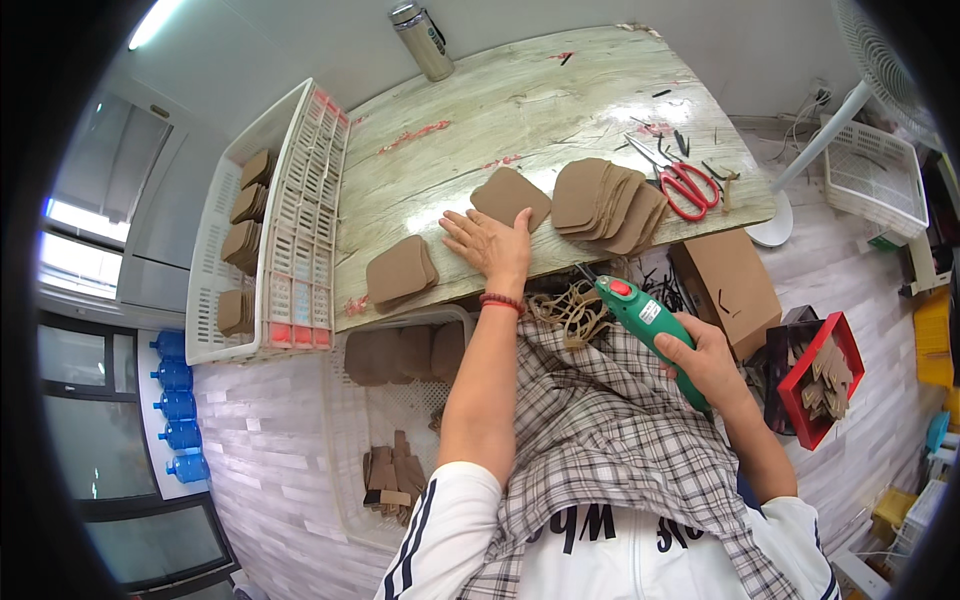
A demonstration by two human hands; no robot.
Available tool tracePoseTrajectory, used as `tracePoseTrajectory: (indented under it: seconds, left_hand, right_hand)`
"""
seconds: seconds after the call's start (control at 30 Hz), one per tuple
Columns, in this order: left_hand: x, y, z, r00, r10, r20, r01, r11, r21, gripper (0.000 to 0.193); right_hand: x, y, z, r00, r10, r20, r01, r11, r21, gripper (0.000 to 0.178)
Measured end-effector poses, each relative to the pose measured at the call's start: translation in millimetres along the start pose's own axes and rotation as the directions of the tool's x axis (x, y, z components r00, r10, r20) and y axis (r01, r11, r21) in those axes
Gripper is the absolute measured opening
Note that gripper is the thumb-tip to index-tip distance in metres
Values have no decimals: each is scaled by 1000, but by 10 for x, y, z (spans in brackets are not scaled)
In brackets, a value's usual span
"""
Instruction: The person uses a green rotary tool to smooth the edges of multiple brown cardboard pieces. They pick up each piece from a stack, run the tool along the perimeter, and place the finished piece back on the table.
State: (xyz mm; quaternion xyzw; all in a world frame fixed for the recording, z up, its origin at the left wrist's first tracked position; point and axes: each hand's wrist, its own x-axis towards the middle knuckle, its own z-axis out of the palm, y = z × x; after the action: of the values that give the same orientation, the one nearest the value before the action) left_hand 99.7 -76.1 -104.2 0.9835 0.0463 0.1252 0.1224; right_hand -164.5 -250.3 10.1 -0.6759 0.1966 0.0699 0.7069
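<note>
My left hand (492, 242) lies flat near the front edge of the table, fingers spread, against a brown rounded-square piece (512, 196). In my right hand (706, 360) is a green handheld electric tool with a red switch (640, 312); its narrow tip points up toward the table edge. To the right of the left hand sits a fanned stack of similar brown pieces (590, 195), and to its left a smaller stack (398, 272). Red-handled scissors (688, 190) lie at the table's right end among dark scraps.
A white plastic crate (300, 225) with brown stacks stands left of the table (440, 135). Below the edge is another white basket (345, 440) of brown pieces. Thin tan strips (575, 315) hang at my lap. At right are a cardboard box (735, 290), a red-rimmed box (815, 430) and a fan (875, 60).
</note>
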Motion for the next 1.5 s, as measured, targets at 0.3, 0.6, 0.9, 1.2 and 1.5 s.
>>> tracePoseTrajectory:
  seconds: [0.3,0.6,0.9,1.2,1.5]
  left_hand:
    - [115,121,71,977,-186,-99,112,855,-506,69]
    - [-180,-34,-545,996,20,87,89,-299,-950,22]
    - [-594,158,-973,895,265,358,439,-669,-600,35]
    - [-668,176,-895,830,337,444,535,-706,-464,38]
    - [-819,235,-826,807,422,413,588,-641,-494,34]
  right_hand:
    - [1,108,-49,999,-9,-36,10,999,37,35]
    - [90,1,66,990,-109,-86,106,994,-35,34]
    - [21,-89,156,980,-161,-118,168,985,51,34]
    - [-33,-76,127,972,-186,-144,190,982,12,33]
    - [-46,-143,114,973,-173,-153,181,983,34,33]
